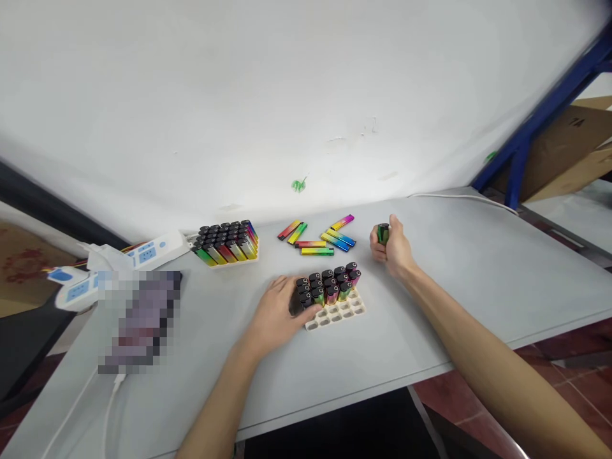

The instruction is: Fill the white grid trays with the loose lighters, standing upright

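My right hand [396, 250] is closed around a green lighter [383, 233] with a dark top, raised above the table to the right of a cream tray [335, 319]. Black-topped lighters [331, 291] in green and pink metallic colours stand upright in the tray's back rows, while the front pockets are bare. My left hand [273, 319] wraps the tray's left end, thumb along the front and fingers behind; some fingertips are hidden by the lighters. Several loose rainbow-coloured lighters [310, 244] lie flat behind the tray.
A second tray [235, 262] packed with upright lighters stands at the back left. Beside it are a white power strip [160, 254] and a pixelated, phone-like object [146, 319] with a white cable [113, 398]. A white wall [268, 115] borders the grey table [478, 255]; a blue frame [519, 162] rises right.
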`<state>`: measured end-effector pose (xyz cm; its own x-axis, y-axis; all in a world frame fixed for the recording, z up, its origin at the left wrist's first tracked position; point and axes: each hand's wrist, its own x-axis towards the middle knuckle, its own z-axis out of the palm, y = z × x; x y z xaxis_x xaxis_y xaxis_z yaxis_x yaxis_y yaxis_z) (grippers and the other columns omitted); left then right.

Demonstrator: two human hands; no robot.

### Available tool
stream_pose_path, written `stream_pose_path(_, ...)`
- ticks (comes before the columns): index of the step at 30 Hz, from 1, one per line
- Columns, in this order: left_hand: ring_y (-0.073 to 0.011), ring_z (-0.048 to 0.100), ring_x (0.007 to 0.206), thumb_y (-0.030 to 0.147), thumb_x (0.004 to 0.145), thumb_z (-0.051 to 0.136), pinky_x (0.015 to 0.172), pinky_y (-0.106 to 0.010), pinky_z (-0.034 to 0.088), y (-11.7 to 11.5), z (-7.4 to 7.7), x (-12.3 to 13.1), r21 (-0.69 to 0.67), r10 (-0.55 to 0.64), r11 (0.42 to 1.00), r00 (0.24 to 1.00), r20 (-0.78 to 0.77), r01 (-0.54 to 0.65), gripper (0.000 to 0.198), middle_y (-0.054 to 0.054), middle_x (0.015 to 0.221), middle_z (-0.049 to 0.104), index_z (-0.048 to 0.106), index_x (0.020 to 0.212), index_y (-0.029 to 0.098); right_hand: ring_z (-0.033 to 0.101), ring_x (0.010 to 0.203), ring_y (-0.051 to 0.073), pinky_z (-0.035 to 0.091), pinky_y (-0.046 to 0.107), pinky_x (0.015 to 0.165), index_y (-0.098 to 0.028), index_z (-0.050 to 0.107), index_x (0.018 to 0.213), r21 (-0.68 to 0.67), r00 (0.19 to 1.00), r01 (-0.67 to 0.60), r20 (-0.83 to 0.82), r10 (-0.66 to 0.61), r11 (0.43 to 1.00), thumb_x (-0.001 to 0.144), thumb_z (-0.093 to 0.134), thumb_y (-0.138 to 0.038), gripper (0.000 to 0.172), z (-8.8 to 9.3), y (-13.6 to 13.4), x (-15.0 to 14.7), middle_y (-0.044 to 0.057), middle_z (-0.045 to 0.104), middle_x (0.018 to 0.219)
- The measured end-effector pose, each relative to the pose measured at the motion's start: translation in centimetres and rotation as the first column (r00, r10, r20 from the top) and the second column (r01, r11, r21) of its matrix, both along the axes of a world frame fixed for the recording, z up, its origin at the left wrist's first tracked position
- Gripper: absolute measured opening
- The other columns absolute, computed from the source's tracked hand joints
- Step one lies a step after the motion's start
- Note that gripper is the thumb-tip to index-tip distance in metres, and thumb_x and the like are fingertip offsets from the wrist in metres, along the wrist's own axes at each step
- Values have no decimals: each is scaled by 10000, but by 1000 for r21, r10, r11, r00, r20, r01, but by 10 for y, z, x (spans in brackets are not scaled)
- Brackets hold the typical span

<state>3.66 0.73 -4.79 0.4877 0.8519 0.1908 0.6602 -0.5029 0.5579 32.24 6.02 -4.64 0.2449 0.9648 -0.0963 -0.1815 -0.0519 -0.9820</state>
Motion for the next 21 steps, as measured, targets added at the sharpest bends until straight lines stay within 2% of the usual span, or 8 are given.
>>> stream_pose_path(3, -256, 581, 1078, 444, 863, 662, 955, -410, 463, 1, 0, 0, 1, -4, 1000, 1000, 1, 4, 414, -59, 1113, 644, 564, 1200, 225, 376, 454, 111, 335, 261, 459, -220, 528, 728, 65, 996, 8, 93, -14, 998, 867, 398, -736, 550, 2, -3, -1, -34, 389, 562)
stream_pose_path(6, -256, 580, 1070, 442, 861, 664, 943, -410, 468, 0, 0, 0, -1, -2, 1000, 1000, -3, 2, 407, -58, 1101, 645, 567, 1189, 223, 527, 608, 142, 442, 287, 625, -219, 569, 803, 80, 956, -77, 288, 51, 994, 860, 520, -672, 459, 8, -13, -2, 4, 564, 691)
stream_pose_path(8, -257, 582, 1066, 434, 861, 664, 938, -412, 470, 0, 1, 0, 3, -2, 1000, 1000, -7, 2, 398, -56, 1092, 646, 568, 1184, 223, 550, 682, 156, 440, 298, 682, -211, 582, 760, 72, 886, -101, 460, 57, 992, 865, 564, -618, 422, 14, -24, -1, 23, 619, 745)
stream_pose_path(11, -260, 578, 1078, 422, 864, 661, 946, -418, 465, -1, 2, 0, 2, -5, 1000, 1000, -12, 5, 397, -57, 1101, 647, 562, 1193, 222, 541, 708, 167, 422, 313, 681, -207, 630, 724, 50, 766, -60, 643, 14, 997, 851, 616, -569, 385, 25, -43, 3, 36, 652, 789)
stream_pose_path(13, -262, 571, 1087, 425, 867, 657, 951, -420, 460, -1, 2, 1, -8, -7, 1000, 1000, -16, 7, 404, -59, 1113, 645, 558, 1201, 221, 558, 711, 177, 437, 328, 682, -212, 678, 775, 33, 752, -75, 658, 35, 997, 842, 633, -560, 357, 31, -57, 7, 44, 676, 805)
stream_pose_path(17, -264, 567, 1084, 443, 871, 646, 955, -423, 452, -1, 3, 1, -8, -7, 1000, 1000, -23, 6, 417, -60, 1114, 642, 553, 1210, 219, 642, 777, 216, 495, 363, 730, -223, 704, 965, 8, 798, -137, 593, 106, 991, 795, 702, -538, 358, 37, -81, 8, 66, 725, 885)
stream_pose_path(21, -257, 562, 1079, 444, 869, 649, 956, -422, 448, -1, 2, 1, -8, -7, 1000, 1000, -20, 7, 415, -50, 1112, 640, 553, 1210, 229, 675, 820, 219, 506, 371, 777, -236, 693, 1016, -25, 755, -203, 633, 172, 979, 801, 712, -513, 350, 32, -94, -3, 47, 744, 932)
